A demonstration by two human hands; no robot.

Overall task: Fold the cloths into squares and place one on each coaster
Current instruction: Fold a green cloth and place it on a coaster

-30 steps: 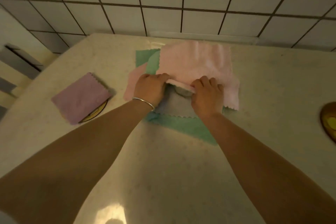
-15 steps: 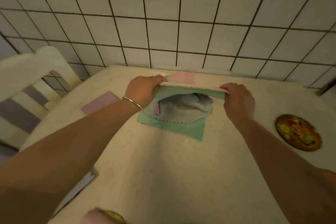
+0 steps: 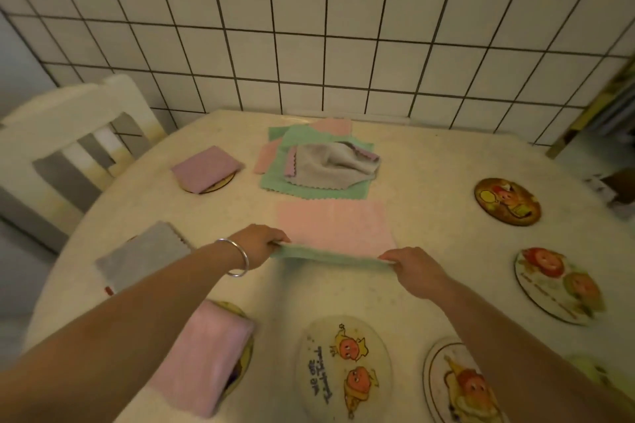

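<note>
Left hand (image 3: 259, 244): pinched shut on the near left corner of the pink cloth (image 3: 335, 228), bracelet on my wrist.
Right hand (image 3: 414, 266): pinched shut on the near right corner of the same cloth.
Pink cloth: spread on the counter (image 3: 429, 182) in front of me, far part lying flat, near edge lifted between my hands; that edge looks greenish, whether underside or blur I cannot tell.
Done, lilac square (image 3: 206, 166): folded, sitting on a coaster at far left.
Done, grey square (image 3: 144, 256): folded, at left; the coaster under it barely shows.
Done, pink square (image 3: 202, 357): folded, on a coaster at near left.
Left, pile (image 3: 318, 165): green, grey and pink cloths heaped unfolded at the back.
Left, bare coasters: far right one (image 3: 507, 201), right one (image 3: 558, 285), near middle one (image 3: 343, 366), near right one (image 3: 457, 385).
Progress: I judge three of seven placed, the fourth at its first fold.
Change from a second ago: then my hands gripped this cloth on top of the pile; now it lies nearer me, off the pile, with the crumpled grey cloth uncovered.
</note>
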